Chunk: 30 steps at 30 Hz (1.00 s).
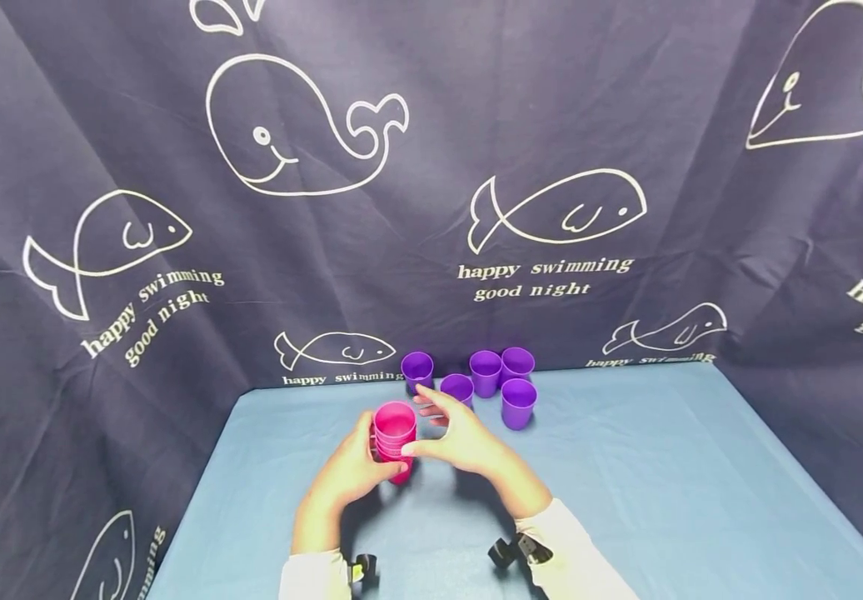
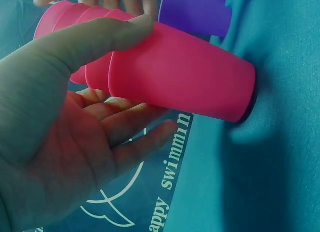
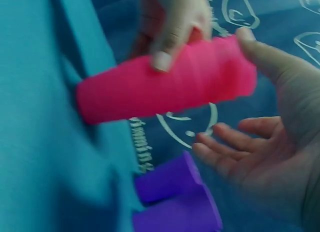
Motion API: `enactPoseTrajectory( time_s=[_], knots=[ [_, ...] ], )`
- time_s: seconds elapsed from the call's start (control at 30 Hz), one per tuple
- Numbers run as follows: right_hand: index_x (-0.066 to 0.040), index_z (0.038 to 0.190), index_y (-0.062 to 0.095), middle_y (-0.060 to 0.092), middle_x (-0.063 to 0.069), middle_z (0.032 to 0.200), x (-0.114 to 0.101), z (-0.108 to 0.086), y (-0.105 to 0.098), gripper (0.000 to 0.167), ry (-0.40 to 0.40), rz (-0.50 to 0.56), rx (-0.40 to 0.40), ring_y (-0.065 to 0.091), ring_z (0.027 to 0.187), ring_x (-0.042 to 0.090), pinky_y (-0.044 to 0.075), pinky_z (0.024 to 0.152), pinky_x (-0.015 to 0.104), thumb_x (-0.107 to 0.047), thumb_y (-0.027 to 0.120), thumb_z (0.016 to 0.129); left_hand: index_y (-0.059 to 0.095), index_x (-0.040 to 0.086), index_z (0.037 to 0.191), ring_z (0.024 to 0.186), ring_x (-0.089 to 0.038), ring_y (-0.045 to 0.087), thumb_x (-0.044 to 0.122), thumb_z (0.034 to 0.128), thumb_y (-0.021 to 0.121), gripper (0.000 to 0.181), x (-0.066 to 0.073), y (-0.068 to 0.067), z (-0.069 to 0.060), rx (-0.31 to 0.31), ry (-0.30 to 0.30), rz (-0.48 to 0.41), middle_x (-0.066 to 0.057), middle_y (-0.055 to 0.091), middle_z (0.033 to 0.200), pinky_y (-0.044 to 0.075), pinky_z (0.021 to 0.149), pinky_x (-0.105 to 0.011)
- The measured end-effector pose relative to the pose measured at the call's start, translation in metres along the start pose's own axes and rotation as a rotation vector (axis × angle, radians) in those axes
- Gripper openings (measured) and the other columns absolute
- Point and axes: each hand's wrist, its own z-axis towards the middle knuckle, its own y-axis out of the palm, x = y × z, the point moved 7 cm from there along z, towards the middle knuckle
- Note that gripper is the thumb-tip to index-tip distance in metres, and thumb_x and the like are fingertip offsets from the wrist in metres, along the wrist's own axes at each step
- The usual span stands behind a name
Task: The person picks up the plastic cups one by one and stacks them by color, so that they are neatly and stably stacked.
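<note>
A stack of several nested pink cups [image 1: 396,422] stands on the table, mouths upward. My left hand [image 1: 347,473] grips it from the left; in the left wrist view the thumb presses one side of the pink stack [image 2: 185,72] and the fingers lie around the other. To the right of the stack is my right hand [image 1: 465,440], its fingers spread. In the right wrist view its thumb is at the rim of the top pink cup [image 3: 235,67], perhaps touching it, and the other fingers are apart from the stack.
Several purple cups stand mouth up behind the hands: one purple cup [image 1: 418,367] at the left, another purple cup [image 1: 518,404] at the right, others between. A dark curtain [image 1: 431,108] with fish drawings hangs behind and beside the blue tabletop [image 1: 626,492].
</note>
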Motion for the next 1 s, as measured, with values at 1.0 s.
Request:
enactPoseTrajectory(
  time_s=[1.0],
  knots=[
    [0.001, 0.141, 0.058, 0.055, 0.029, 0.139, 0.042, -0.025, -0.132, 0.077, 0.315, -0.399, 0.416, 0.045, 0.131, 0.048, 0.04, 0.113, 0.057, -0.03, 0.092, 0.078, 0.039, 0.032, 0.158, 0.147, -0.024, 0.045, 0.051, 0.0647, 0.1, 0.113, 0.022, -0.024, -0.007, 0.123, 0.04, -0.014, 0.003, 0.047, 0.158, 0.043, 0.119, -0.058]
  ],
)
